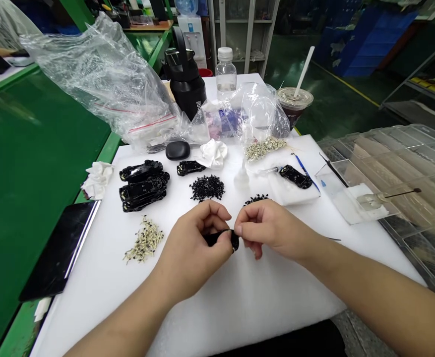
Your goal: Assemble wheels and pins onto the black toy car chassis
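My left hand [198,248] is closed around a black toy car body [234,241], with much of the body hidden by the fingers and thumb. At its right end, my right hand [264,228] pinches finger and thumb together against the car; anything between those fingertips is too small to make out. Just beyond the hands lie a heap of tiny black parts [207,188] and a smaller heap of black parts [257,199]. To the left is a pile of small pale gold parts [145,241] with dark tips.
Several black model cars [144,186] are grouped at left; another car [295,176] rests on white tissue beside a blue thin tool [305,172]. Plastic bags [116,94], a black bottle [185,89] and a drink cup [294,101] stand behind. A clear compartment box [399,163] is at right.
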`<action>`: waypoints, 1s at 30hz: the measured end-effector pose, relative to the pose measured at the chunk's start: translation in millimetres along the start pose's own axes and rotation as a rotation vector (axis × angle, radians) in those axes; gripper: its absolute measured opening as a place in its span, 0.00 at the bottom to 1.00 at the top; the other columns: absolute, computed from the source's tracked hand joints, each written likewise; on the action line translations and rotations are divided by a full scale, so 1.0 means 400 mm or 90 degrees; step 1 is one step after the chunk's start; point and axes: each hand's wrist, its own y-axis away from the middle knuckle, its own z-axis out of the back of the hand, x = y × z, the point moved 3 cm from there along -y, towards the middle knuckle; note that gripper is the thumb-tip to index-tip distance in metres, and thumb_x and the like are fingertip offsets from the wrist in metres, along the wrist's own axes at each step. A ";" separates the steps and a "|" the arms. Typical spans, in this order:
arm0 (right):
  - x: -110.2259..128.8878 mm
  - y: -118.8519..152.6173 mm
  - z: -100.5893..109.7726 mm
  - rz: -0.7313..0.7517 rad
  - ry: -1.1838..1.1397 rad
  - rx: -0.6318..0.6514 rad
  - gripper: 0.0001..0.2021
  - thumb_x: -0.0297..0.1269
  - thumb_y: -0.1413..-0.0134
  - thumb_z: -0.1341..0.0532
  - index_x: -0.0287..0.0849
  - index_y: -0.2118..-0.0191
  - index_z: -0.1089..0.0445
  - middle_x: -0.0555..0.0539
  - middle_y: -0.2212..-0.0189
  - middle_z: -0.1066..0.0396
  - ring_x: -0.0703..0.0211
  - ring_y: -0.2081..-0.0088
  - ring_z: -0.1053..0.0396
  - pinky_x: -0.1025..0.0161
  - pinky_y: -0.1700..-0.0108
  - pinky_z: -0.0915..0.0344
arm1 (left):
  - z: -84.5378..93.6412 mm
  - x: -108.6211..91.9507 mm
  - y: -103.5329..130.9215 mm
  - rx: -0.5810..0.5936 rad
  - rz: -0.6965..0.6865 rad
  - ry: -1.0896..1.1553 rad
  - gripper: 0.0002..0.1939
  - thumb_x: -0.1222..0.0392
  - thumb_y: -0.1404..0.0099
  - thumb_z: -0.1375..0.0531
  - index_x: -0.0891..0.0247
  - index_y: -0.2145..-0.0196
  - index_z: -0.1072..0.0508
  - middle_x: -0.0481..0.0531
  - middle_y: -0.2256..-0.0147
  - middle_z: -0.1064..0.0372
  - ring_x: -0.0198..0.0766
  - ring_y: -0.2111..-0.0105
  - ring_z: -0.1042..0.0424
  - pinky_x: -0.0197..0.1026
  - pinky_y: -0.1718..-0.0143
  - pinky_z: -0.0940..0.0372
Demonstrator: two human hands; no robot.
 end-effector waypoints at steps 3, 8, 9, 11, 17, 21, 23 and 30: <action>-0.003 -0.005 -0.001 -0.019 -0.025 -0.007 0.06 0.32 0.48 0.39 0.39 0.74 0.32 0.53 0.80 0.34 0.66 0.80 0.35 0.69 0.77 0.35 | -0.003 0.006 -0.006 0.016 0.051 0.055 0.08 0.63 0.44 0.42 0.61 0.64 0.33 0.41 0.77 0.31 0.30 0.76 0.34 0.33 0.75 0.39; -0.004 -0.006 -0.005 -0.027 -0.045 -0.012 0.06 0.32 0.49 0.39 0.39 0.74 0.32 0.54 0.81 0.34 0.68 0.82 0.36 0.70 0.79 0.36 | -0.007 0.018 -0.020 0.042 0.094 0.128 0.11 0.64 0.47 0.41 0.62 0.64 0.34 0.40 0.78 0.33 0.28 0.77 0.38 0.33 0.75 0.41; -0.003 -0.005 -0.005 -0.028 -0.044 -0.012 0.06 0.32 0.49 0.39 0.39 0.74 0.32 0.54 0.81 0.34 0.68 0.82 0.36 0.70 0.79 0.36 | -0.008 0.019 -0.022 0.046 0.099 0.138 0.11 0.64 0.48 0.41 0.62 0.64 0.34 0.40 0.78 0.33 0.28 0.77 0.38 0.33 0.75 0.42; -0.002 -0.005 -0.007 -0.030 -0.042 -0.012 0.06 0.32 0.49 0.39 0.39 0.74 0.32 0.54 0.80 0.34 0.68 0.81 0.36 0.70 0.79 0.35 | -0.009 0.021 -0.024 0.054 0.103 0.154 0.11 0.63 0.49 0.41 0.62 0.65 0.34 0.41 0.78 0.33 0.28 0.77 0.38 0.32 0.75 0.43; -0.009 -0.007 -0.006 -0.027 -0.029 -0.016 0.05 0.31 0.49 0.39 0.39 0.74 0.32 0.54 0.80 0.33 0.69 0.81 0.36 0.71 0.78 0.35 | -0.012 0.024 -0.025 0.066 0.106 0.151 0.11 0.64 0.49 0.41 0.63 0.65 0.34 0.43 0.77 0.31 0.29 0.76 0.37 0.32 0.75 0.43; -0.012 -0.008 -0.005 -0.022 -0.013 -0.018 0.04 0.30 0.50 0.40 0.39 0.74 0.32 0.55 0.81 0.33 0.69 0.82 0.35 0.72 0.79 0.37 | -0.013 0.024 -0.022 0.053 0.092 0.126 0.10 0.66 0.50 0.43 0.63 0.67 0.34 0.42 0.78 0.33 0.28 0.77 0.39 0.31 0.76 0.43; -0.011 -0.008 -0.005 -0.018 -0.006 -0.020 0.04 0.30 0.51 0.40 0.39 0.75 0.32 0.55 0.81 0.34 0.70 0.82 0.36 0.72 0.79 0.37 | -0.012 0.022 -0.019 0.046 0.079 0.105 0.09 0.66 0.49 0.43 0.63 0.67 0.34 0.42 0.78 0.33 0.28 0.77 0.39 0.31 0.76 0.42; -0.003 -0.005 -0.003 -0.003 0.016 -0.027 0.04 0.31 0.50 0.39 0.39 0.74 0.32 0.54 0.81 0.34 0.68 0.80 0.35 0.70 0.76 0.36 | -0.005 0.009 -0.017 0.026 0.051 0.056 0.07 0.63 0.46 0.42 0.62 0.66 0.33 0.44 0.76 0.32 0.30 0.75 0.35 0.33 0.74 0.40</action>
